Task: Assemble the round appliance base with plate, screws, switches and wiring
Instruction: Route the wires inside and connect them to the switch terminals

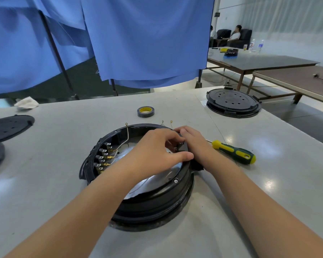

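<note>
Seated at mid-table: round black plastic appliance base with shiny metal plate. Left hand and right hand curled together at far-right rim, apparently pinching a small, hidden fitting. Advisable: steadying base, aligning squarely before pressing. Yellow-and-green screwdriver lay alongside.

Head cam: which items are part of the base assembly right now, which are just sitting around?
In use:
- round base, both hands at its right rim: left hand, right hand
- switches and wires inside
- screwdriver beside it

Lying about:
- tape roll
- stacked bases, far right
- black plates, left
- rag
</note>
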